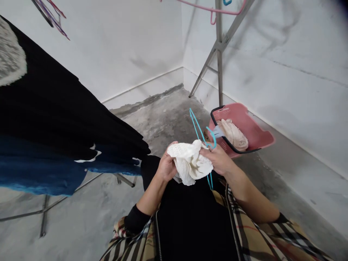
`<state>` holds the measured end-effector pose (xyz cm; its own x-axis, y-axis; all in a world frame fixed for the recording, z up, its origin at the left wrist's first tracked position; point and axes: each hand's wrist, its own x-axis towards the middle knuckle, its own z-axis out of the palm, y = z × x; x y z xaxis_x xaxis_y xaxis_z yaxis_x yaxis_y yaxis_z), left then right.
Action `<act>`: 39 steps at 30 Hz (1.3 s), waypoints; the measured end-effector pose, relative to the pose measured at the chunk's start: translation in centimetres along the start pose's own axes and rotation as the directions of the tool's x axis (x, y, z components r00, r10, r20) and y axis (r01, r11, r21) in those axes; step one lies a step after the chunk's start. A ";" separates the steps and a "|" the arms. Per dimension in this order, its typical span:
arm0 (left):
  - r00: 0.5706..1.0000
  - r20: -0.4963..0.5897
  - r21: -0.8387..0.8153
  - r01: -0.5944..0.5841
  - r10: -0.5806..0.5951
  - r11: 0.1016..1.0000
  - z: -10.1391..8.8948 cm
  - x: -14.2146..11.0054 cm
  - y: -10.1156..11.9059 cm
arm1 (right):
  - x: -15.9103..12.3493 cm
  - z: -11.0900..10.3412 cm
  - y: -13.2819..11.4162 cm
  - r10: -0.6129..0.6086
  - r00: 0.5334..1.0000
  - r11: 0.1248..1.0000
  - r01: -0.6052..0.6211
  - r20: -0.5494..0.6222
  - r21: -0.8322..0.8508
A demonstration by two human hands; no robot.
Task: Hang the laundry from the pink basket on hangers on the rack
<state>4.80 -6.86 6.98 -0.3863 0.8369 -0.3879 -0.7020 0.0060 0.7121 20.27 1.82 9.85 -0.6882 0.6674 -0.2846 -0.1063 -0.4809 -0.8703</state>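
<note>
A bunched white ribbed cloth (190, 161) is held in front of my body between both hands. My left hand (166, 166) grips its left edge, with the thumb on top. On the other side, my right hand (217, 157) is closed on the cloth and also on a light-blue clothes hanger (202, 132). The hanger stands on edge, its hook beside my right fingers and its lower end showing below the cloth. Folds hide the shape of the cloth, so I cannot tell what garment it is. Most of my fingertips are behind it.
On the floor to the right, a pink basket (259, 136) with a dark handle holds a pale crumpled cloth (233, 134). Dark clothes (62, 108) hang on a rack (45, 210) at the left. A metal stand (219, 72) with a pink hanger (212, 9) stands near the corner.
</note>
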 end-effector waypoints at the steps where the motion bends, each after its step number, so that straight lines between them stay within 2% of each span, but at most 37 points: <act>1: 1.000 -0.005 0.027 0.027 -0.027 0.999 -0.1 0.1 -0.2 | -0.2 -0.2 -0.6 0.006 1.000 0.999 -0.006 0.006 0.046; 5: 0.990 -0.005 0.211 0.139 -0.141 0.968 -0.6 0.4 -1.4 | -0.9 -0.5 -2.3 -0.003 1.000 0.998 0.003 0.000 0.058; 7: 0.991 -0.003 0.299 0.130 -0.135 0.945 -0.9 0.4 -1.9 | -1.1 -0.4 -2.7 -0.024 0.999 0.999 0.026 -0.032 0.040; 10: 0.996 0.066 0.383 0.022 -0.052 0.923 -0.9 -0.3 -2.3 | -1.2 0.0 -2.9 -0.060 0.996 0.997 0.062 -0.064 0.035; 13: 0.965 0.248 0.473 -0.200 0.088 0.858 -0.3 -1.1 -2.5 | -1.0 0.7 -2.8 -0.092 0.993 0.995 0.094 -0.073 0.035; 15: 0.909 0.332 0.564 -0.404 0.250 0.720 0.3 -1.4 -2.8 | -0.9 1.2 -2.7 -0.099 0.992 0.994 0.103 -0.082 0.040; 17: 0.833 0.360 0.655 -0.546 0.419 0.522 0.8 -1.2 -3.0 | -0.8 1.6 -2.6 -0.101 0.991 0.993 0.106 -0.084 0.053; 20: 0.741 0.378 0.743 -0.601 0.555 0.296 0.7 -0.1 -2.6 | -0.8 1.7 -2.4 -0.110 0.992 0.992 0.113 -0.065 0.052; 23: 0.719 0.394 0.814 -0.562 0.572 0.146 -0.2 1.3 -0.9 | -0.9 1.1 -2.2 -0.106 0.994 0.994 0.107 -0.037 0.037; 26: 0.754 0.352 0.887 -0.458 0.555 0.060 -1.4 2.3 0.9 | -1.0 0.3 -2.0 -0.104 0.994 0.994 0.105 -0.032 0.015; 27: 0.775 0.320 0.900 -0.428 0.545 0.080 -1.7 2.4 1.4 | -1.0 0.0 -2.0 -0.113 0.993 0.994 0.113 -0.044 -0.010; 28: 0.804 0.265 0.903 -0.400 0.532 0.155 -2.1 2.5 1.7 | -1.0 -0.2 -2.0 -0.127 0.990 0.991 0.124 -0.057 -0.046; 31: 0.900 0.040 0.799 -0.290 0.435 0.527 -2.8 2.6 2.2 | -1.1 -0.7 -2.0 -0.205 0.975 0.961 0.183 -0.088 -0.210; 33: 0.935 -0.066 0.687 -0.210 0.348 0.695 -3.1 2.7 2.4 | -1.2 -1.0 -2.3 -0.283 0.954 0.903 0.232 -0.096 -0.363; 35: 0.954 -0.115 0.615 -0.149 0.275 0.774 -3.1 2.7 2.5 | -1.3 -1.3 -2.6 -0.337 0.938 0.826 0.249 -0.088 -0.506; 39: 0.976 -0.170 0.456 -0.043 0.134 0.889 -2.7 2.5 3.1 | -1.7 -2.1 -2.7 -0.336 0.942 0.690 0.233 -0.019 -0.686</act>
<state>0.07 -6.26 6.65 -0.5731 0.7248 -0.3823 -0.3350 0.2186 0.9165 23.26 3.18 11.83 -0.5991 0.8005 0.0168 0.2588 0.2135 -0.9421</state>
